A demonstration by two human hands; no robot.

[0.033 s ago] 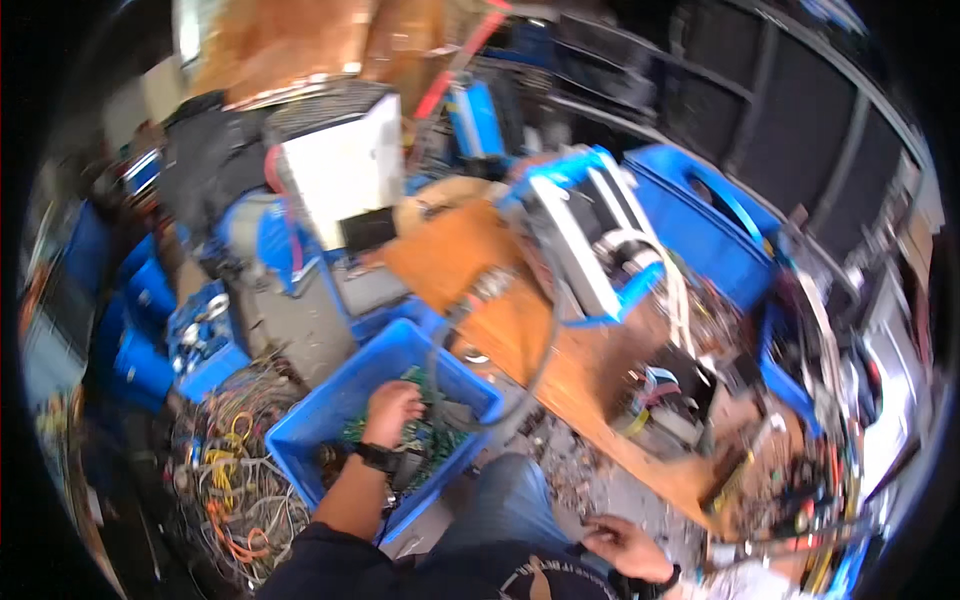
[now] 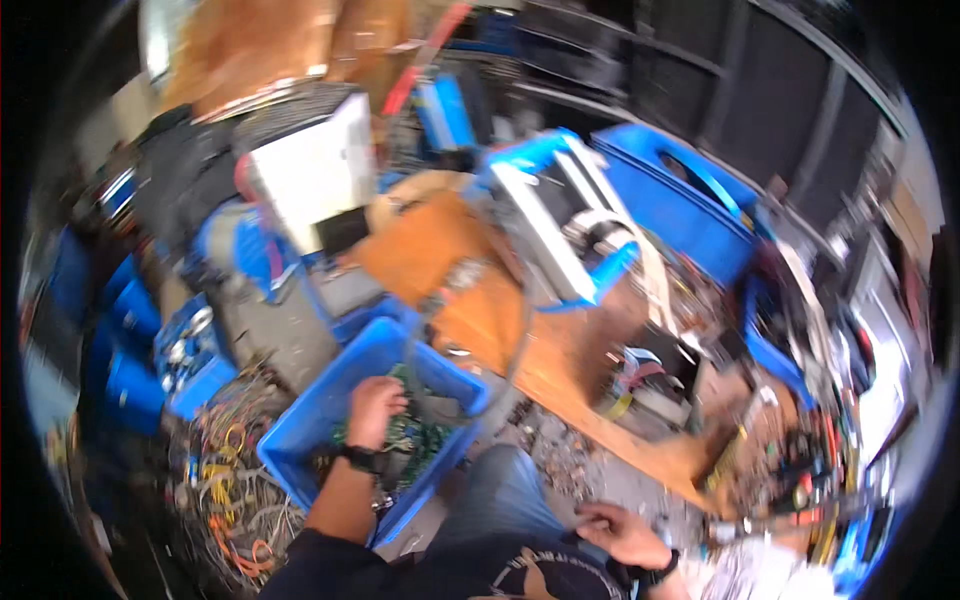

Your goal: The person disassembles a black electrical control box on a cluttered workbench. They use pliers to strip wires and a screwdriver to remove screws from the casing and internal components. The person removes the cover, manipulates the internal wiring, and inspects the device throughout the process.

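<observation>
My left hand (image 2: 374,412) is inside a blue plastic bin (image 2: 310,404), its fingers curled closed just above green circuit boards (image 2: 428,442). Motion blur hides what, if anything, the fingers hold; a board edge shows right by the fingertips. A dark band circles that wrist. Low on the right, beside my jeans-clad leg, my right hand (image 2: 622,534) hangs with loosely stretched fingers and nothing visible in it. It also wears a dark wristband. A dark cable loop (image 2: 524,345) arcs over the bin's right side and the wooden board.
A heap of tangled cables (image 2: 235,480) lies left of the bin. On the right, a wooden board (image 2: 570,385) carries a blue-and-white frame-like unit (image 2: 560,225) and scrap parts. A larger blue crate (image 2: 680,210) stands behind it. Tools (image 2: 800,480) crowd the far right.
The whole view has shifted, so most things appear further left. My left hand stays in the bin over the circuit boards, and my right hand still hangs beside my leg.
</observation>
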